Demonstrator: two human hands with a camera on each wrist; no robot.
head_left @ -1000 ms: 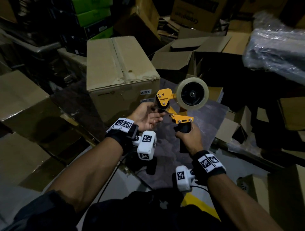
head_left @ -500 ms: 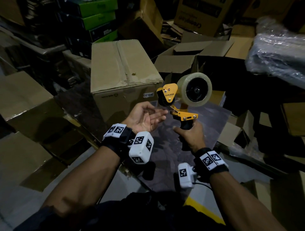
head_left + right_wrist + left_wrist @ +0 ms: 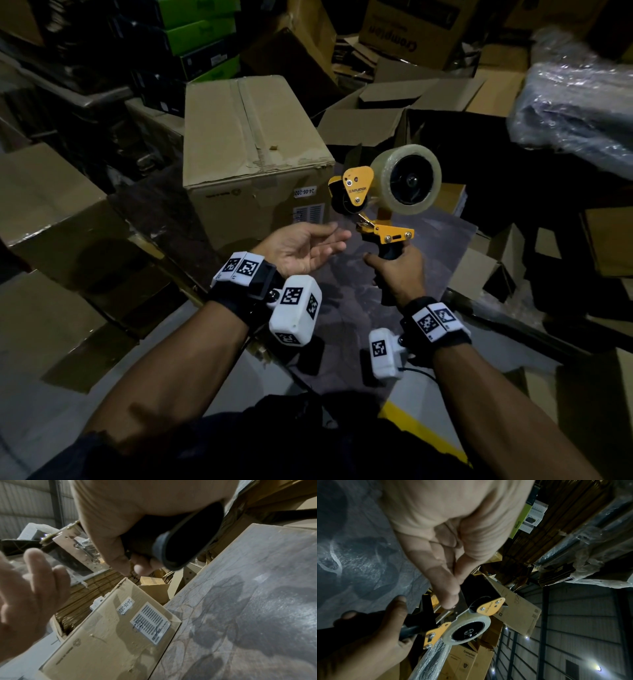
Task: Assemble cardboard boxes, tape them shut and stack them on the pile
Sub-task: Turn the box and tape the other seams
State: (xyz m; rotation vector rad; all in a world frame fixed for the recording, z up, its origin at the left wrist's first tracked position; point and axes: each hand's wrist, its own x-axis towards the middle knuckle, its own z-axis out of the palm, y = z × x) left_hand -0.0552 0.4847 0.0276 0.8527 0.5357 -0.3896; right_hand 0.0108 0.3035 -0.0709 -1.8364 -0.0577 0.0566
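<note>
My right hand (image 3: pixel 394 274) grips tape dispenser (image 3: pixel 383 192) handle, roll up; left hand (image 3: pixel 305 246) fingers relaxed, holding nothing, just left of its blade; taped box (image 3: pixel 253 154) beyond.

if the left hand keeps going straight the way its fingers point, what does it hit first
Most likely the tape dispenser: the left hand is open, fingertips aimed at its toothed blade end, with nothing between. Depth is hard to judge.

The tape dispenser (image 3: pixel 371 205) has painted orange metal plates, a matt black rubbery grip and a serrated bare-metal blade; its tape roll (image 3: pixel 406 180) is glossy clear plastic. The sealed box (image 3: pixel 253 150) is matt brown corrugated cardboard with paper labels. The wrapped bundle (image 3: pixel 579 102) wears crinkled, shiny plastic film.
</note>
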